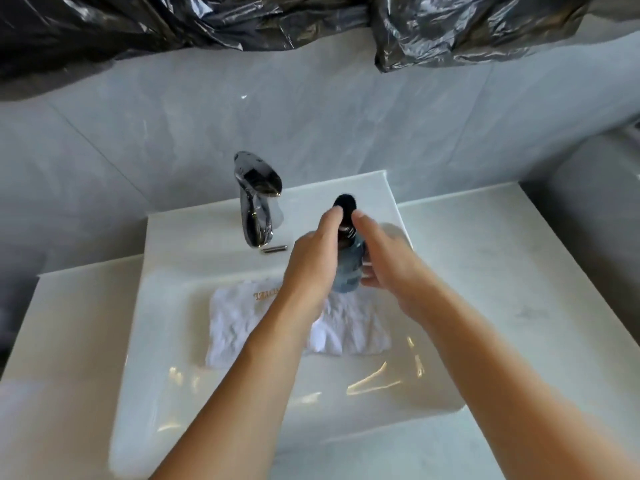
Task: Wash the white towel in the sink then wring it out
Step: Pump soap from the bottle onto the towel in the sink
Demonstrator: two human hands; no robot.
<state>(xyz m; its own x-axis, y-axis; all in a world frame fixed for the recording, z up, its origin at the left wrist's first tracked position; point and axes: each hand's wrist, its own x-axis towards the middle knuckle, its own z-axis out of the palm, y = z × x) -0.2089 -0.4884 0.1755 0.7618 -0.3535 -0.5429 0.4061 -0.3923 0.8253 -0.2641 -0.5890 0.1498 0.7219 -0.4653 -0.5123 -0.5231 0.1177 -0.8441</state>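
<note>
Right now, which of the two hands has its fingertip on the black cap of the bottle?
The left hand: its finger reaches up onto the black cap of the bottle. The right hand grips the bluish body lower down, thumb beside the cap.

A pale stone counter (502, 271) carries a white rectangular sink (166, 341) set into its middle. On the sink's back ledge stands 1 chrome tap (254, 202), with a small metal bar (274, 249) lying just beside its base. In the basin lies 1 white towel (242, 323), spread flat and crumpled, with gold lettering near its far edge.
</note>
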